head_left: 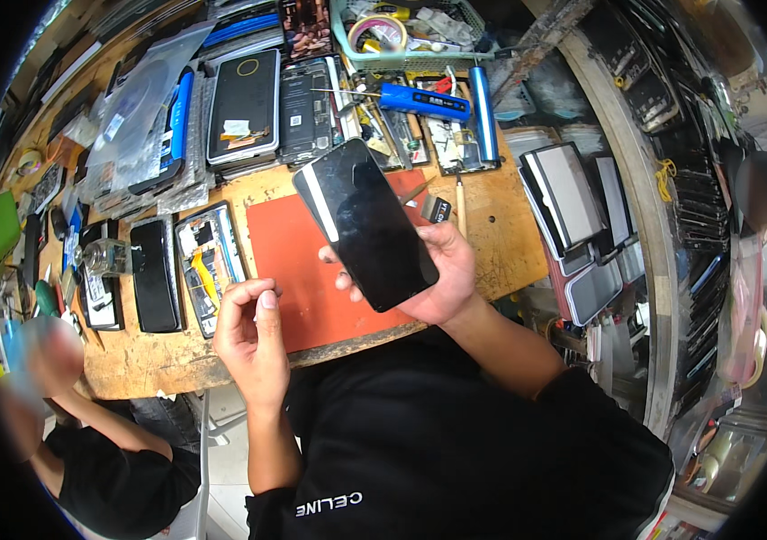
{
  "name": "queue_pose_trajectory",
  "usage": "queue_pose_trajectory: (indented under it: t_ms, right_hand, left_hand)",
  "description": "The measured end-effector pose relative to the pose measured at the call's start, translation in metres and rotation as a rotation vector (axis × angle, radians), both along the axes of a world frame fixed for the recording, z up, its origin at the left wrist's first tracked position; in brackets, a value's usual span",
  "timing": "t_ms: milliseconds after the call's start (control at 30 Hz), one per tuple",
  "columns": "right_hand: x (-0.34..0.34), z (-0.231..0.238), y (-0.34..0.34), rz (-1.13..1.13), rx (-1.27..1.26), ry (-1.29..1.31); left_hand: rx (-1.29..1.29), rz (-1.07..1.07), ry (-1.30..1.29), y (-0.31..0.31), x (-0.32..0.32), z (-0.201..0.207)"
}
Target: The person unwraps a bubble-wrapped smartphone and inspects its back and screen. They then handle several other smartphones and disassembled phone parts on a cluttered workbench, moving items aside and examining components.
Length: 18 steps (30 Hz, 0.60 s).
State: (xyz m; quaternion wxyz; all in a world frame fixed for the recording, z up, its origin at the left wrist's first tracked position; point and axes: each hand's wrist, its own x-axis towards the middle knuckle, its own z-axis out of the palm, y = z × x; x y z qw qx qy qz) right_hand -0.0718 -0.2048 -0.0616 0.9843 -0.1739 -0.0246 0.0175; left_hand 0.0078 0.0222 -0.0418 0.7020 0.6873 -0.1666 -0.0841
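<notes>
A black smartphone lies in my right hand, its dark glossy screen tilted up toward me. My fingers wrap round its lower part, and a pale streak of reflected light runs along its upper left. Left of the phone, near the table's front edge, my left hand is closed, thumb and curled fingers together. Whatever sits between those fingertips, if anything, is too small to make out. Beneath both hands is an orange-red work mat. An opened phone with a yellow flex cable lies just beyond my left hand.
Several phones, including a dark one, lie at the left. Behind the mat are stacked phones, a blue electric screwdriver and a pale green basket. More phone parts pile up at the right. Another person sits lower left.
</notes>
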Motion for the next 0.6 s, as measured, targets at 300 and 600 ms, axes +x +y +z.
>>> queue_pose_trajectory:
  t_ms: [300, 600]
  right_hand:
    - [0.003, -0.004, 0.005, -0.045, -0.022, 0.043]
    - [0.000, -0.007, 0.004, 0.009, -0.060, -0.059]
  left_hand:
    - [0.125, -0.093, -0.059, -0.010, -0.017, -0.003]
    - [0.219, -0.123, -0.453, -0.024, -0.023, 0.004]
